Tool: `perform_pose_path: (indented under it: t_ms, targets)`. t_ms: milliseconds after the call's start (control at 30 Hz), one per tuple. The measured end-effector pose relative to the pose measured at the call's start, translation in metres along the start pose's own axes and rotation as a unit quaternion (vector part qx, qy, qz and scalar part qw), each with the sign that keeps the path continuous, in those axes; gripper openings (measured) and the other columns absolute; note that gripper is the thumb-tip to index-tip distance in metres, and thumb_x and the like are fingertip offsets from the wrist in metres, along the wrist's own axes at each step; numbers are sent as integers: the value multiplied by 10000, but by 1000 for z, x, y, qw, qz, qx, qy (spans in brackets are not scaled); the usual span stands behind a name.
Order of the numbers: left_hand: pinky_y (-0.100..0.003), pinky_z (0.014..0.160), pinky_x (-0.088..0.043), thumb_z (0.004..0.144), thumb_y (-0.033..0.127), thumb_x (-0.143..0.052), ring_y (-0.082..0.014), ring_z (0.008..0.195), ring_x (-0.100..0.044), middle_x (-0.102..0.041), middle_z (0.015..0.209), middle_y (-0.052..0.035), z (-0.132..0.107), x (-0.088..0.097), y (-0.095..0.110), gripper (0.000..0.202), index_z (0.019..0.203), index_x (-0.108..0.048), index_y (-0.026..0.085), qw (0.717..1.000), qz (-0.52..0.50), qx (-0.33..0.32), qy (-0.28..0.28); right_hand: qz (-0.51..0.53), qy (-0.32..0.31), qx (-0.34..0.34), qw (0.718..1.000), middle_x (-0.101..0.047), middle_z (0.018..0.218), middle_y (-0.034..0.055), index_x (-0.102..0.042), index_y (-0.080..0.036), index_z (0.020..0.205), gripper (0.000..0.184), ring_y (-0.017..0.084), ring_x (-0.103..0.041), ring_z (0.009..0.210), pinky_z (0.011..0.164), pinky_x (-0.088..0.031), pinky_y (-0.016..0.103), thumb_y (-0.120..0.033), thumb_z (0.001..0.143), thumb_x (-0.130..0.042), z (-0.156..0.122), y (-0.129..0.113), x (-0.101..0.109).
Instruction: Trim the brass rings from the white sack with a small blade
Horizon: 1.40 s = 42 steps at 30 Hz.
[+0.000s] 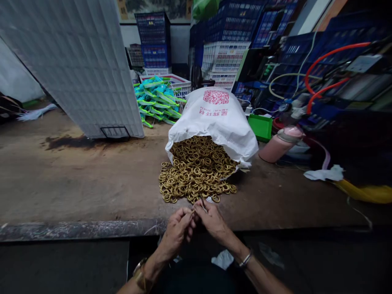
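Blue crates (153,30) rise behind a brown wooden table (92,179), and out of a white sack (214,118) spill brass-coloured rings (196,179), smooth, round, heaped in a glinting pile. That sack lies on its side, creased and ragged at the mouth, red square code printed on top, mouth facing the person. Just in front of the pile, both hands meet over the table's near edge: the left hand (179,226) pinches a small tan piece (193,211), too small to name, and the right hand (212,220) has its fingers closed on a thin dark piece (202,203). Counting now: one sack, one pink bottle (280,145) to its right, one flat green tray (259,127), one silver bangle (246,259) on the right wrist; the rings are too many to count. Turquoise and lime-green pieces (157,100) pile up left of the sack, beside a tall, pale, ribbed panel (70,65). Down on the wood, dark stains spread at the panel's foot, and scuffs whiten the front edge. Orange tubing (321,57) loops over at right, in dim clutter.
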<state>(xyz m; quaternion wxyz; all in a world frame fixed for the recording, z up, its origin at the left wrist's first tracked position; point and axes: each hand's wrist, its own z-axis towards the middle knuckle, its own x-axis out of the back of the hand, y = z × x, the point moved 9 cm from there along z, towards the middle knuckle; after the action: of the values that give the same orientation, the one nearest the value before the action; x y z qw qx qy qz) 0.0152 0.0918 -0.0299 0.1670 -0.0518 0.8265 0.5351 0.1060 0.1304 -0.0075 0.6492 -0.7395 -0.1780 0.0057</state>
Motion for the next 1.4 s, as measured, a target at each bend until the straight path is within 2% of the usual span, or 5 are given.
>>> perform_pose_path:
  t_ms: [200,633,900,1233,1400]
  targets:
    - [-142,376,-280,739,500,-527,-29,392,-356,-457,548,59,2,5,1,338,727,-473,166,1000,-3,5,19,-150,26,39,988,-535,611,-9,-514,-181,738,178,115,-490,577,566,-344,216,-245,800,-360,1,4,5]
    - [-145,359,-306,733,492,-533,-29,370,-357,-458,527,65,-4,0,8,333,692,-454,171,999,35,9,5,-481,-14,-30,876,-641,757,55,-512,-169,938,317,152,-555,654,559,-239,244,-37,670,-405,-5,12,8]
    - [-174,421,-407,749,393,-572,-79,516,-513,-585,703,-49,0,-13,-4,278,717,-534,119,994,-95,24,-49,-421,179,-92,884,-650,790,50,-504,-188,939,143,162,-583,683,565,-268,234,-195,817,-430,-8,32,93]
    - [-192,437,-398,742,306,-573,-105,562,-520,-544,664,-16,5,-19,-10,173,776,-556,137,965,-238,94,-60,-442,197,-63,873,-612,850,37,-510,-202,863,93,146,-556,699,562,-259,234,-186,785,-462,0,28,92]
    - [-186,433,-378,694,339,-630,-95,553,-501,-518,648,0,8,-12,-14,248,626,-500,140,973,-215,82,-16,-350,184,-35,918,-561,695,6,-492,-189,786,63,130,-504,631,566,-290,226,-197,770,-432,1,28,87]
